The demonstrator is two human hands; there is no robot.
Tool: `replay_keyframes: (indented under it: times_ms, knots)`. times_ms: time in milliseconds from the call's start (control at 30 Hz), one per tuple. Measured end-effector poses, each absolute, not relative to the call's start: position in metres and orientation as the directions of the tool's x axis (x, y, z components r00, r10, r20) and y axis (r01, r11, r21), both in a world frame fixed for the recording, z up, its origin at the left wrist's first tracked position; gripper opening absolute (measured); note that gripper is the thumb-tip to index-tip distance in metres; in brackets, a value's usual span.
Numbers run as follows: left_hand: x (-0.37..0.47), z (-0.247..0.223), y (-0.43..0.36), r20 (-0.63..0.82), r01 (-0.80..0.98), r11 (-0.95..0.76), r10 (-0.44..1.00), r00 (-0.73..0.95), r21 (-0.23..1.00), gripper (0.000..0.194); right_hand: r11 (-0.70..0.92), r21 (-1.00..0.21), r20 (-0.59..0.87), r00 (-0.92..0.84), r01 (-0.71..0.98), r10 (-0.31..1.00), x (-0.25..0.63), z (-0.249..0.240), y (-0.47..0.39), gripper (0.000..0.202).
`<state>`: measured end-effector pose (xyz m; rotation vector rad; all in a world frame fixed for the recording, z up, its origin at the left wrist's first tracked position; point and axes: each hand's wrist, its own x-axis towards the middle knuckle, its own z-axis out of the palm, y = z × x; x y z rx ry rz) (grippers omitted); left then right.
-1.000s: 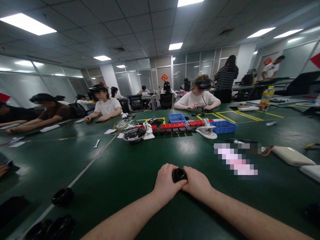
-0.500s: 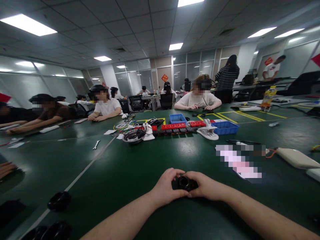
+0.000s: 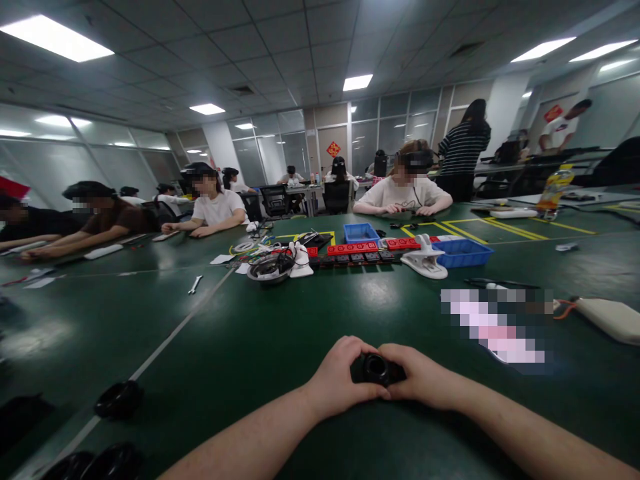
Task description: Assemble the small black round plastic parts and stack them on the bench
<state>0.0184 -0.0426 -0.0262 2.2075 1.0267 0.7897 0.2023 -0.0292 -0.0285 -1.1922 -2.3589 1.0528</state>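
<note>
- As I read it from my end, handling of the black part (image 3: 389, 372) is under way and unfinished, since both hands are on it.
- I see that part at lower centre of the frame, its round opening facing up, over the green tabletop (image 3: 260, 320).
- The left hand (image 3: 334, 377) bows around it, thumb and fingers parted by its width, a dark gap showing at the palm.
- The right hand (image 3: 425, 377) is closed on its right side; I can't see those fingertips fully.
- Three black rounded pieces (image 3: 119, 400) lie lower left, out of both hands.
</note>
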Motion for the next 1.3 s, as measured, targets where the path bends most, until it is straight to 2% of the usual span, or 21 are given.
replay_keyframes:
  times_ms: [467, 900, 1100, 1300]
  knots:
    - [0.019, -0.022, -0.043, 0.268, 0.459, -0.544, 0.8, 0.537, 0.702, 0.043, 0.395, -0.714, -0.052, -0.607, 0.578, 0.793, 0.203, -0.032, -0.028, 0.03]
    - [0.019, -0.019, -0.043, 0.144, 0.53, -0.429, 0.857, 0.495, 0.732, 0.044, 0.34, -0.727, -0.078, -0.564, 0.596, 0.822, 0.201, -0.03, -0.028, 0.031]
    - [0.024, -0.024, -0.049, 0.142, 0.558, -0.356, 0.91, 0.389, 0.75, 0.038, 0.321, -0.659, -0.04, -0.457, 0.681, 0.889, 0.195, -0.033, -0.031, 0.031]
    - [0.03, -0.028, -0.052, 0.199, 0.615, -0.339, 0.937, 0.286, 0.712, 0.034, 0.317, -0.57, 0.033, -0.365, 0.758, 0.931, 0.188, -0.044, -0.034, 0.033]
